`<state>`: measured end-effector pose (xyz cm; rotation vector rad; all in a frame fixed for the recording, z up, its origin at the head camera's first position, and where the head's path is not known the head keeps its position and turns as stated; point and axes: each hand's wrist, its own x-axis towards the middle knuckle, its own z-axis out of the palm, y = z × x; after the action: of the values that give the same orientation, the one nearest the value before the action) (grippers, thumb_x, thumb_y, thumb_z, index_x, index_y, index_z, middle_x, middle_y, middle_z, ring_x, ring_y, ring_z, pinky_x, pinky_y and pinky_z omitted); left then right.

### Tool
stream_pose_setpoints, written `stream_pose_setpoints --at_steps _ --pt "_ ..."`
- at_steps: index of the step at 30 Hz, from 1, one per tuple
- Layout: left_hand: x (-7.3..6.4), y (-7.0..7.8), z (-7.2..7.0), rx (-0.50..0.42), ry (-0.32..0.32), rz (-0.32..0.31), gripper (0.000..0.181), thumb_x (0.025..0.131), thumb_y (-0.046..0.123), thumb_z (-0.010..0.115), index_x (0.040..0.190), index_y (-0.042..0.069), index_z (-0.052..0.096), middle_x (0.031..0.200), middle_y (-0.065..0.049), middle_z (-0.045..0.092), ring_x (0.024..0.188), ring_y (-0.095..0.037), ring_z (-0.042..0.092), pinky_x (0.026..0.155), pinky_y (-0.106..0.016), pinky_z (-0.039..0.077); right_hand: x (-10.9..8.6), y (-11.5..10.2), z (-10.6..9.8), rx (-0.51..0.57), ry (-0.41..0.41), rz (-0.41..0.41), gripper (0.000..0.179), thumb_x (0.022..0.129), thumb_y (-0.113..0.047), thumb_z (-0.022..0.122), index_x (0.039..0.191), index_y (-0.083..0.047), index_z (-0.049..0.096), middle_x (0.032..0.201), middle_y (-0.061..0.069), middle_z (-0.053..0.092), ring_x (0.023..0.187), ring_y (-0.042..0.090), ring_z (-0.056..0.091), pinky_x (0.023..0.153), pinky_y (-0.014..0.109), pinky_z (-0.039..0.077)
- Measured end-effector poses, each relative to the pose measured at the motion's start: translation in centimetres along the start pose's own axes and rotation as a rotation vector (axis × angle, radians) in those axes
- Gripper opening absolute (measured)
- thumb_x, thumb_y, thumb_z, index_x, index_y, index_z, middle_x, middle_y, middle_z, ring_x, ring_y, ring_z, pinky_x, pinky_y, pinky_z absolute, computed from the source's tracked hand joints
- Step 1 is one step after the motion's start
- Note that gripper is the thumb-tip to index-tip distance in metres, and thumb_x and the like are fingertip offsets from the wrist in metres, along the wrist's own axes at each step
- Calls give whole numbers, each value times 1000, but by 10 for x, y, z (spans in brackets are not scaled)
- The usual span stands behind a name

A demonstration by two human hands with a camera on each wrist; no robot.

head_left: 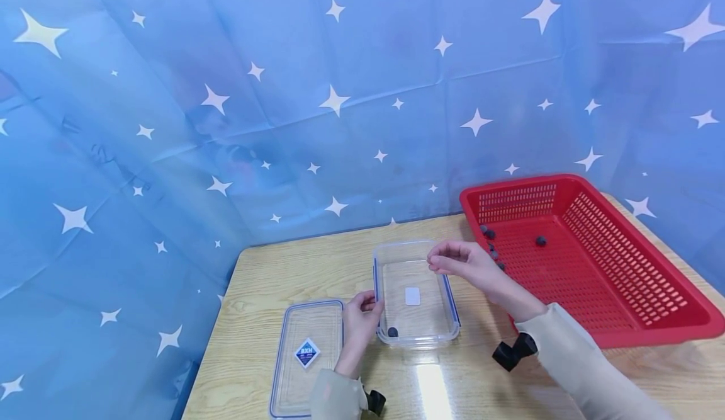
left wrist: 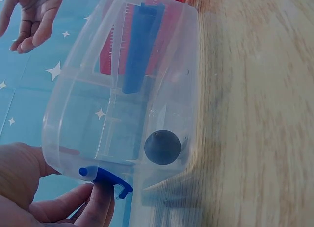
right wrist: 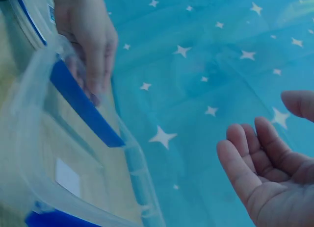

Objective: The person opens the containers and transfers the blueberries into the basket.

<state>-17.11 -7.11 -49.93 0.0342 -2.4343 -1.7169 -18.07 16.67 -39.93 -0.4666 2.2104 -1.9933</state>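
Observation:
A clear plastic food container [head_left: 416, 316] with blue side clips stands without its lid on the table. My left hand [head_left: 360, 320] grips its left wall, thumb at the rim and fingertips by the blue clip [left wrist: 105, 178]. In the container's near left corner lies one small dark round ball [head_left: 393, 332], which shows a little nub [left wrist: 156, 134] in the left wrist view. Above the container's right side hovers my right hand [head_left: 461, 261]. Its fingers [right wrist: 240, 158] are loosely bent and its thumb stands apart, with nothing between them.
To the right stands a red plastic basket [head_left: 589, 288] with several dark balls [head_left: 540, 241], most along its left side. The clear lid [head_left: 308, 332] with a blue edge lies left of the container. A starry blue cloth [head_left: 362, 124] hangs behind the wooden table [head_left: 266, 269].

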Motion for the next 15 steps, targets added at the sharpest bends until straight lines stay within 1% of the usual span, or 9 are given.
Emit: stream_pose_setpoints --at_steps 5,6,10,12,13,15 --pt "0 0 0 -3 -1 0 20 77 -5 68 96 -10 64 83 -13 66 71 -17 60 63 -19 49 -1 11 12 28 -60 23 30 93 -14 57 109 11 55 101 23 61 92 19 63 83 26 51" --pt "0 0 0 -3 -3 -1 20 77 -5 68 96 -10 64 83 -13 66 71 -17 60 63 -19 49 -1 14 15 31 -65 30 30 93 -15 57 109 11 55 101 23 61 92 18 63 83 27 51" --pt "-1 0 0 -2 -6 -2 21 78 -4 68 97 -11 64 83 -13 66 71 -15 59 63 -19 49 -2 23 24 31 -66 74 32 92 -17 58 109 10 55 101 20 61 94 26 63 84 31 52" --pt "0 0 0 3 -5 4 21 78 -4 68 97 -12 64 83 -13 66 70 -15 59 63 -19 49 0 27 28 31 -63 91 33 92 -19 60 108 10 56 99 18 62 93 27 63 84 34 52" --pt "0 0 0 3 -3 8 22 77 -4 68 97 -12 64 83 -13 66 70 -16 59 63 -19 49 0 29 31 35 -67 93 34 92 -19 60 108 10 56 99 19 63 93 28 62 84 35 52" --pt "1 0 0 7 1 17 22 77 -4 68 97 -12 64 83 -14 65 70 -17 60 64 -19 49 1 32 35 45 -69 101 35 92 -20 60 108 10 56 99 20 63 92 26 63 83 37 52"
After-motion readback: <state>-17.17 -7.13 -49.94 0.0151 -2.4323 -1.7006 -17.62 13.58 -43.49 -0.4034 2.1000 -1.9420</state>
